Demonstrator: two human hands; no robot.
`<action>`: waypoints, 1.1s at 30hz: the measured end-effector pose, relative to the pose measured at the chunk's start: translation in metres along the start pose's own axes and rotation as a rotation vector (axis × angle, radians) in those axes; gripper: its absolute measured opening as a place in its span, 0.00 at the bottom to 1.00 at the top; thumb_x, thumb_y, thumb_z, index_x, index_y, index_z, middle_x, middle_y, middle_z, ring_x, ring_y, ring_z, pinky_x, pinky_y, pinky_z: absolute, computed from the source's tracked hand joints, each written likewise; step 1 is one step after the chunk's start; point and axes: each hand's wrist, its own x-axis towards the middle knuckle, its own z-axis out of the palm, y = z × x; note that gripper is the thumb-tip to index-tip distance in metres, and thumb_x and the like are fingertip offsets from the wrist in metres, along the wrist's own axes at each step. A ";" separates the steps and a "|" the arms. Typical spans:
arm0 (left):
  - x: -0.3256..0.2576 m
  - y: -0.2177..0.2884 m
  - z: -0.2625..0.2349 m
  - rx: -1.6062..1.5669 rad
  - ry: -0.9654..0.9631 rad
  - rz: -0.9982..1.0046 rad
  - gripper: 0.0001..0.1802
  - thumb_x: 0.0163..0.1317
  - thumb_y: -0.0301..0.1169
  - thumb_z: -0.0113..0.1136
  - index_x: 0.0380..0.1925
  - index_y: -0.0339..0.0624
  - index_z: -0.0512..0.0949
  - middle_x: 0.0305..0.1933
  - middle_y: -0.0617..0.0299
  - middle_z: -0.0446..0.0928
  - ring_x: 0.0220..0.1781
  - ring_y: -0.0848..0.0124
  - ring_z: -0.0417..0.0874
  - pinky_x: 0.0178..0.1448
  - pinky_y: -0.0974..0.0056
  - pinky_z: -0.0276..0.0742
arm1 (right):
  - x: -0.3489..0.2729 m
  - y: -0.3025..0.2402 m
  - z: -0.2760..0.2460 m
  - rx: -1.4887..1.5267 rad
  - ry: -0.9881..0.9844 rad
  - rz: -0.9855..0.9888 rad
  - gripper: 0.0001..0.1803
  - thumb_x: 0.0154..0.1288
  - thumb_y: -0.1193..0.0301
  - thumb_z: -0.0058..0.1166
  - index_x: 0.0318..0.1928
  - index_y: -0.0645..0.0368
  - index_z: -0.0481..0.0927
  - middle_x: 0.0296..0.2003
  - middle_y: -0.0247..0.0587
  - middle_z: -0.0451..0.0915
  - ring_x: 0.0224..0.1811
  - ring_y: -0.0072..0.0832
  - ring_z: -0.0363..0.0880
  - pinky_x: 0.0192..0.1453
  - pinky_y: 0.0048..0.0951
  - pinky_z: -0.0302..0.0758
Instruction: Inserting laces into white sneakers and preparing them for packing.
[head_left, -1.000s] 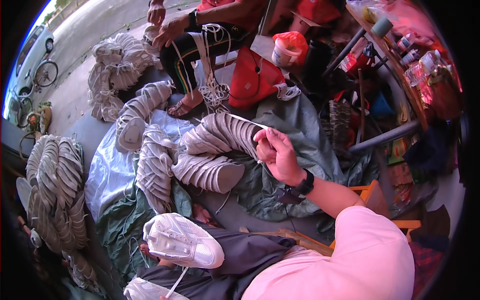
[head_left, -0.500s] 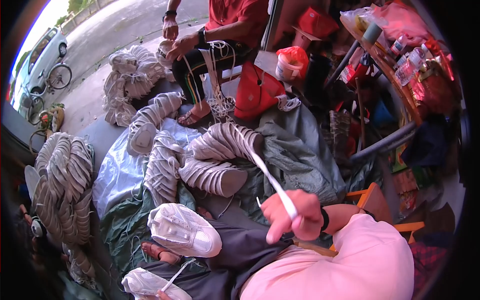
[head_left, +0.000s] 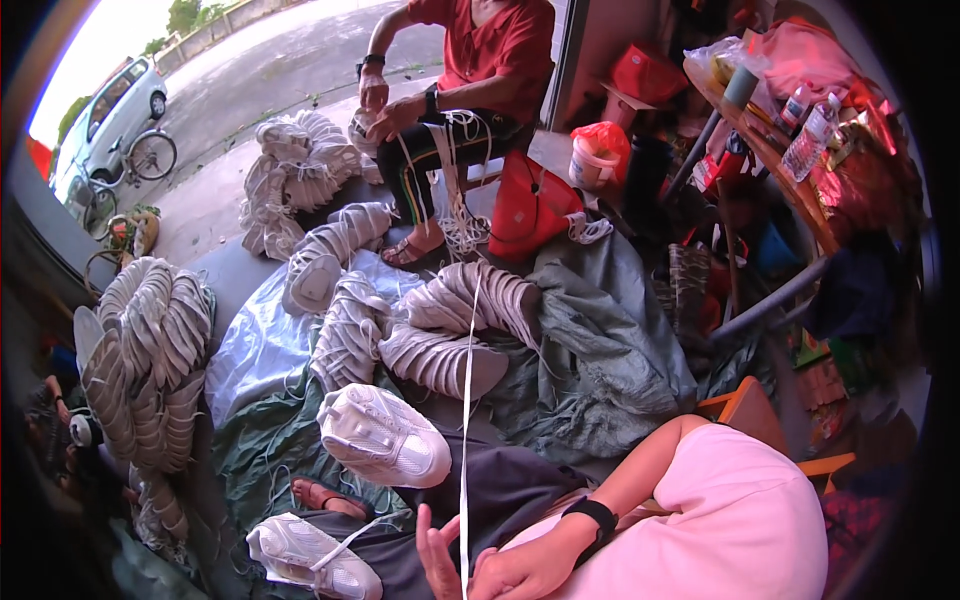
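Right hand [head_left: 530, 570] pulled lace [head_left: 466, 400] down.

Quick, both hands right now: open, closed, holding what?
Left hand: open, fingers spread, beside the lace; contact cannot be told.
Right hand: closed on the lace, pulled taut from the shoe pile.

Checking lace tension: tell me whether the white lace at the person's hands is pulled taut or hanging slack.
Taut. The flat white lace runs in one straight line from the right hand up to the stacked pale shoes, with no sag or loops.

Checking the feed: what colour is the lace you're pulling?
White, seen in the head view: the lace runs up from the right hand.
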 end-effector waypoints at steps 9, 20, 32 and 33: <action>-0.017 0.033 -0.048 -0.334 0.169 -0.085 0.27 0.74 0.47 0.44 0.35 0.31 0.77 0.47 0.38 0.80 0.43 0.55 0.83 0.47 0.58 0.80 | 0.004 0.029 0.024 0.361 -0.034 0.253 0.22 0.72 0.61 0.53 0.50 0.73 0.79 0.41 0.37 0.84 0.42 0.20 0.77 0.49 0.25 0.76; -0.074 0.073 -0.100 -0.275 0.398 -0.051 0.29 0.76 0.49 0.35 0.27 0.35 0.70 0.32 0.40 0.79 0.30 0.58 0.77 0.36 0.62 0.74 | 0.001 0.049 -0.031 1.285 0.479 -0.073 0.14 0.76 0.63 0.41 0.50 0.59 0.74 0.55 0.48 0.77 0.60 0.36 0.75 0.70 0.39 0.67; -0.151 0.043 -0.259 -0.843 0.932 0.111 0.19 0.72 0.42 0.48 0.42 0.35 0.78 0.46 0.51 0.80 0.43 0.62 0.81 0.43 0.60 0.77 | -0.061 0.087 -0.143 1.201 1.284 -0.194 0.19 0.78 0.61 0.34 0.36 0.59 0.74 0.37 0.42 0.81 0.46 0.37 0.80 0.60 0.40 0.75; -0.161 0.039 -0.269 -0.864 0.942 0.108 0.18 0.70 0.40 0.52 0.41 0.34 0.78 0.46 0.52 0.80 0.44 0.62 0.81 0.45 0.59 0.78 | -0.068 0.099 -0.153 1.221 1.281 -0.227 0.14 0.76 0.65 0.37 0.36 0.58 0.75 0.35 0.40 0.82 0.47 0.37 0.81 0.61 0.42 0.75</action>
